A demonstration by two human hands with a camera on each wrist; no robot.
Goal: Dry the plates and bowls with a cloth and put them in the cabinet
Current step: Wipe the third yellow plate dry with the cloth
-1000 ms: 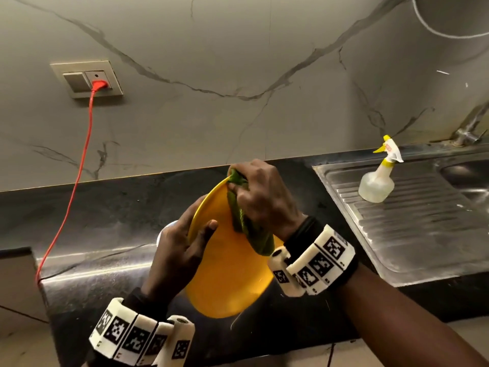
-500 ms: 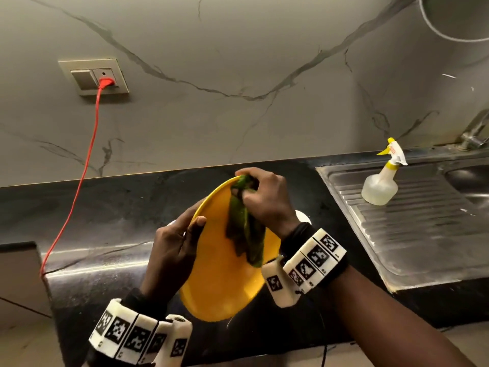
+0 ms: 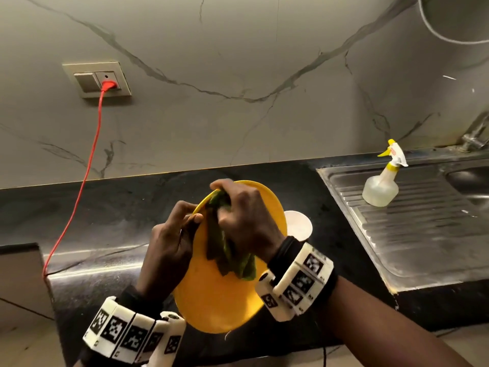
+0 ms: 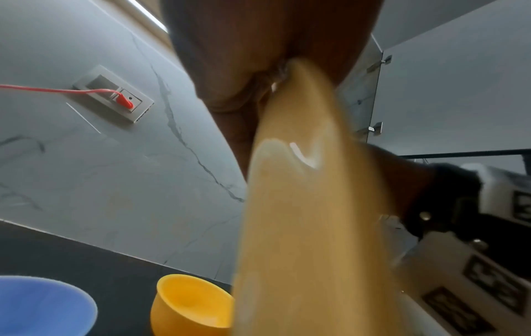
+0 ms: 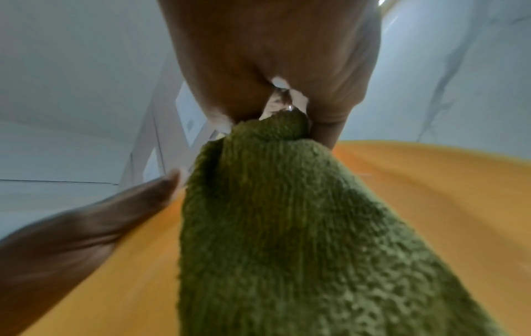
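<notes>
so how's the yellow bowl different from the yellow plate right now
The yellow bowl is deep and stands upright on the black counter, untouched; the yellow plate is flat, tilted on edge above the counter, gripped by the left hand while the right hand rubs a green cloth on it. Both are the same plain yellow.

The yellow plate (image 3: 217, 295) looks like smooth plastic with a soft sheen. The green cloth (image 5: 287, 227) is rough looped terry. The black bench (image 3: 105, 213) is polished glossy stone; the draining board (image 3: 423, 234) at right is ribbed stainless metal.
</notes>
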